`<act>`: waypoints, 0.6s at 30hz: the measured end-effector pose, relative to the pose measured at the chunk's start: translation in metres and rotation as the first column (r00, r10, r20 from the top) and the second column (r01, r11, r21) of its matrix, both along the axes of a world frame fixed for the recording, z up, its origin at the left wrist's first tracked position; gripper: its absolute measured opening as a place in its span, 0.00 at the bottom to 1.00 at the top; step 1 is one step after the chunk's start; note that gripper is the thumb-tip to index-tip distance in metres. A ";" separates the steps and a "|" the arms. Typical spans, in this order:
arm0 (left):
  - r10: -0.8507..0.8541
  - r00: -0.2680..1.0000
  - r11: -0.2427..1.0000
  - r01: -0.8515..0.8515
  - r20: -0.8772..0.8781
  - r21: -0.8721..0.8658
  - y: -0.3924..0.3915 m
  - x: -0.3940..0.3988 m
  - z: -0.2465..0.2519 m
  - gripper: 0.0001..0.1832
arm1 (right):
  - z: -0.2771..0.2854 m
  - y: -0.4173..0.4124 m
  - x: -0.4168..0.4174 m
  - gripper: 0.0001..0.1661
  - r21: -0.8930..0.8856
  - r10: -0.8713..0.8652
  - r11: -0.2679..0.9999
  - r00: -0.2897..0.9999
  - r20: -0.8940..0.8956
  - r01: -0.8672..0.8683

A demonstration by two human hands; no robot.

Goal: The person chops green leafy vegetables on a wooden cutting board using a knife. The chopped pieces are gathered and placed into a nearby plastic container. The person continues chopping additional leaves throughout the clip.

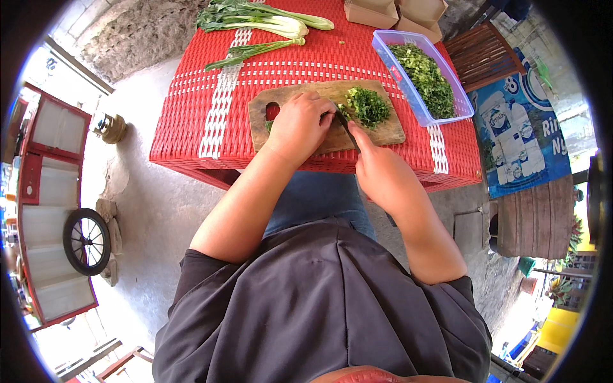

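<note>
A wooden cutting board (316, 91) with a handle hole lies near the front edge of the red and white woven table (191, 119). My left hand (301, 119) is curled over leafy greens on the board; a green bit (268, 126) shows beside the wrist, and the rest is hidden under the palm. In my right hand (385, 172) is a dark-bladed knife (348, 128), its index finger laid along the blade. The blade rests close to the left fingertips. Just right of it sits a heap of chopped greens (371, 107).
A clear plastic container (460, 98) of chopped greens stands at the table's right. Whole greens with pale stalks (282, 24) lie at the far left, with cardboard boxes (371, 12) at the far right. A wooden chair (483, 55) and a blue banner (522, 139) are beyond the right edge.
</note>
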State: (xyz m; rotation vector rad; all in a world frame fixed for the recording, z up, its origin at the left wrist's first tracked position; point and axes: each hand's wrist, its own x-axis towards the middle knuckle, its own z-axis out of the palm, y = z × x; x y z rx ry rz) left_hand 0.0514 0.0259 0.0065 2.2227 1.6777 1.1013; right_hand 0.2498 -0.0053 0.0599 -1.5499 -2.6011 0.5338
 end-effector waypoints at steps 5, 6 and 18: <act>0.013 1.000 1.000 -0.013 0.009 0.005 0.001 -0.001 -0.003 0.06 | -0.004 0.006 0.000 0.35 0.005 -0.008 1.000 0.999 -0.037 0.008; 0.020 1.000 1.000 -0.020 0.014 0.005 0.002 0.000 -0.004 0.06 | -0.004 0.004 0.003 0.35 -0.001 -0.004 1.000 0.999 -0.042 0.004; 0.033 0.999 0.999 -0.034 0.022 0.008 0.002 0.000 -0.006 0.07 | 0.003 -0.013 0.021 0.34 0.014 0.021 1.000 0.992 -0.128 -0.020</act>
